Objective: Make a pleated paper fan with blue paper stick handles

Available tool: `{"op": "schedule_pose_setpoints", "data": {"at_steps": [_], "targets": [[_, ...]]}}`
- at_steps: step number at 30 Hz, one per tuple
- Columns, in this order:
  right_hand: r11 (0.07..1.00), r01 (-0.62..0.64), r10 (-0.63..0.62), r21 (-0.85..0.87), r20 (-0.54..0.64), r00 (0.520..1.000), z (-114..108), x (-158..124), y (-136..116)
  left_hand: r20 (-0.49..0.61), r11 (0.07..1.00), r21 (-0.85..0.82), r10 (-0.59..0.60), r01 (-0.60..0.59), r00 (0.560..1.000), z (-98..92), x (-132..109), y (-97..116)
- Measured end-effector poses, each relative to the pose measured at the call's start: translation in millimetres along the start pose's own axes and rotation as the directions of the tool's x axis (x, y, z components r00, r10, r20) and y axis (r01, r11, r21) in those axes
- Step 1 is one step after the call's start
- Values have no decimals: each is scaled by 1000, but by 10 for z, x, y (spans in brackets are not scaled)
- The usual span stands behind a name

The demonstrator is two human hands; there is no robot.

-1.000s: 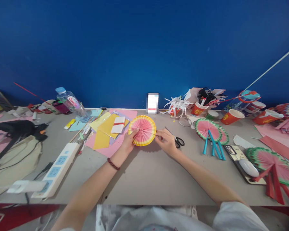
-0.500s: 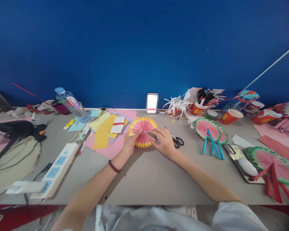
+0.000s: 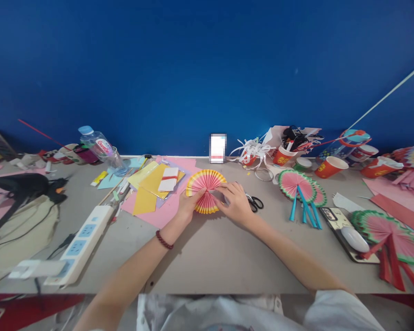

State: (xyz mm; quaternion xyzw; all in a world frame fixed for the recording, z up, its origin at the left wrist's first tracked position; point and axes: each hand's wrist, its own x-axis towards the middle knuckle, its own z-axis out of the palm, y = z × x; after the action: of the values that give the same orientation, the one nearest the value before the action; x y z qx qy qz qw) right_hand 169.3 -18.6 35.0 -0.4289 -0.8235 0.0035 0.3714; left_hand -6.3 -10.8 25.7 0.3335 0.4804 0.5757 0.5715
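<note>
A round pleated paper fan (image 3: pixel 207 178), pink with a yellow rim, is held up between my hands above the table. My left hand (image 3: pixel 188 207) grips its left side, with the thumb pressed near the centre. From the right, my right hand (image 3: pixel 236 202) has its fingers bent around the fan's right edge, thumb and fingertips pinching the pleats. Black-handled scissors (image 3: pixel 257 203) lie just beyond my right hand, their blades partly hidden by it. Left of the fan, a white pad with a red band (image 3: pixel 168 179) rests on yellow and pink paper sheets (image 3: pixel 145 200).
Right of me lie watermelon-coloured fans (image 3: pixel 296 185), a phone with a white mouse (image 3: pixel 354 239) on it, and red paper cups (image 3: pixel 331 167). A power strip (image 3: pixel 81 243) and a tilted bottle (image 3: pixel 103 147) stand left. A phone screen (image 3: pixel 217 148) leans on the blue wall.
The fan has shifted slightly right and down together with my hands. My grip on it looks much the same.
</note>
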Motion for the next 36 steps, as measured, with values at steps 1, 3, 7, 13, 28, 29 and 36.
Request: {"op": "schedule_pose_setpoints", "data": {"at_steps": [1, 3, 7, 13, 28, 29, 36], "targets": [[1000, 0, 0, -16, 2, 1000, -5, -1, -12, -3, 1000, -1, -9, 9, 1000, 2, -3, -5], [999, 3, -3, -44, 8, 1000, -12, -2, -30, 11, 1000, -20, -22, 22, 1000, 7, -9, -14], [997, 20, -20, -69, -2, 1000, -9, 1, -30, 45, 998, -64, -13, 16, 999, 17, -25, -19], [989, 61, -73, -133, -90, 993, 24, -4, 14, 66, 996, -58, -60, 64, 996, 30, -51, -17], [958, 154, -189, -240, -131, 973, 89, -31, 96, 28, 995, 81, -54, 52, 998, 56, -85, 25], [956, 154, -187, -250, -113, 976, 85, -25, 91, 15, 995, 80, -56, 54, 998, 58, -85, 21], [942, 169, -177, -289, -2, 984, 62, 10, 50, -53, 995, 77, -64, 68, 997, 85, -105, 13]]}}
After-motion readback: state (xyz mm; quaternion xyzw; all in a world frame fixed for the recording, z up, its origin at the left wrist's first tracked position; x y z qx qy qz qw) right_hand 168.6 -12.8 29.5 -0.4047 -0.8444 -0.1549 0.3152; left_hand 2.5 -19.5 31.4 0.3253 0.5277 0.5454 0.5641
